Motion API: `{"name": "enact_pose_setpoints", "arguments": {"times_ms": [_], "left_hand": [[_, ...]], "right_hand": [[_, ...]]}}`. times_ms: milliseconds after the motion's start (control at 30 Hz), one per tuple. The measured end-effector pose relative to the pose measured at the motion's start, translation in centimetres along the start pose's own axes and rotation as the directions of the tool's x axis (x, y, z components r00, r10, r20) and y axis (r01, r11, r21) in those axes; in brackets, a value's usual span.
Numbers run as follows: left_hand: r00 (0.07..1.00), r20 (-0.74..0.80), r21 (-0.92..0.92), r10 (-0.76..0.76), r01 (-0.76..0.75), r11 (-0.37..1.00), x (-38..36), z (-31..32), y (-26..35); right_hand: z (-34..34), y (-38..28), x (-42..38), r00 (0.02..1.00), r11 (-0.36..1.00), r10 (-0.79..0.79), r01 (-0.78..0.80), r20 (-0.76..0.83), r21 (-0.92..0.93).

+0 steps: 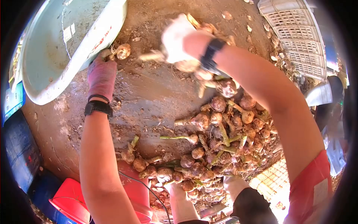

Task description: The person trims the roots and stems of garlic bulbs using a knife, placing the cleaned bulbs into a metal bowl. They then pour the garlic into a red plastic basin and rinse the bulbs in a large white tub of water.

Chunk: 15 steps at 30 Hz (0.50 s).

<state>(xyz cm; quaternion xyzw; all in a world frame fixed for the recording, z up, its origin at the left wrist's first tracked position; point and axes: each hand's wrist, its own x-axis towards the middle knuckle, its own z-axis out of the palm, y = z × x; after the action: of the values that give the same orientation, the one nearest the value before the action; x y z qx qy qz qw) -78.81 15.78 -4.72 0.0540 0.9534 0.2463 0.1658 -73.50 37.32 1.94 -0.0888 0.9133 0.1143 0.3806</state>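
My left hand (102,76), in a pinkish knit glove, is closed around the short stem of a garlic bulb (122,51) beside the rim of the pale basin. The bulb sticks out to the right of my fingers. My right hand (178,38), in a white glove, is smeared by motion over the far end of the garlic pile; its fingers cannot be made out. Around it lie several garlic bulbs, one of them a purplish bulb (227,88) below my wrist. The main garlic pile (238,138), with stems attached, spreads across the ground at centre right.
A large pale basin (43,71) with a cracked inside stands tilted at upper left. White plastic crates (292,33) are at upper right. A red bucket (69,198) and a red tub (136,186) with a cable across it sit near my left forearm. Muddy ground (149,100) carries dry husks.
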Motion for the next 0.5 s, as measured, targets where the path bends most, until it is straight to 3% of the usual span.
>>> {"name": "enact_pose_setpoints", "arguments": {"times_ms": [33, 67, 100, 167, 233, 267, 300, 333, 367, 433, 500], "left_hand": [[0.999, 0.037, 0.022, -0.030, 0.029, 0.999, -0.1, -0.7, 0.0], [0.996, 0.068, 0.063, 0.056, -0.060, 0.996, -0.5, -1.3, -0.1], [0.997, 0.060, 0.065, 0.055, -0.059, 0.996, -0.9, -1.6, -0.7], [0.977, 0.042, -0.259, 0.209, -0.191, 0.947, -2.1, -2.0, -2.4], [0.987, 0.131, -0.361, 0.093, -0.040, 0.932, -4.7, -4.3, -4.5], [0.987, 0.132, -0.345, 0.089, -0.039, 0.938, -6.1, -5.7, -4.8], [0.995, 0.035, -0.535, -0.090, 0.095, 0.840, -7.5, -7.2, -4.9], [0.959, -0.024, -0.710, -0.281, 0.182, 0.681, -8.3, -8.5, -4.8], [0.959, -0.025, -0.699, -0.283, 0.185, 0.690, -8.2, -9.9, -5.1], [0.935, -0.050, -0.916, -0.351, 0.097, 0.390, -7.6, -13.7, -6.2], [0.935, -0.121, -0.863, -0.333, 0.067, 0.501, -7.0, -14.6, -3.1]], "right_hand": [[0.8, -0.3, -1.5, 0.998, 0.987, -0.057, 0.059, 0.021, -0.150], [0.8, -0.8, -1.9, 0.998, 0.986, -0.065, 0.065, 0.009, -0.155], [1.0, -1.1, -2.3, 0.989, 0.993, -0.067, 0.079, 0.129, -0.087], [0.3, -1.4, -2.8, 0.927, 0.995, -0.094, 0.083, 0.363, 0.047], [-1.7, -1.6, -2.7, 0.983, 0.972, -0.030, -0.013, 0.181, 0.235], [-1.2, -2.0, -1.1, 0.999, 0.941, -0.017, 0.004, 0.034, 0.337], [-0.4, -2.9, 0.6, 0.994, 0.900, 0.012, 0.038, -0.110, 0.435], [-0.7, -4.3, 1.2, 0.993, 0.868, 0.002, 0.058, -0.119, 0.493], [-1.3, -5.5, 1.9, 0.992, 0.833, -0.006, 0.076, -0.129, 0.549], [-3.3, -7.3, 2.3, 0.967, 0.935, -0.099, 0.172, -0.236, 0.310], [-2.5, -9.3, 5.1, 0.906, 0.953, -0.088, 0.197, -0.413, 0.229]]}}
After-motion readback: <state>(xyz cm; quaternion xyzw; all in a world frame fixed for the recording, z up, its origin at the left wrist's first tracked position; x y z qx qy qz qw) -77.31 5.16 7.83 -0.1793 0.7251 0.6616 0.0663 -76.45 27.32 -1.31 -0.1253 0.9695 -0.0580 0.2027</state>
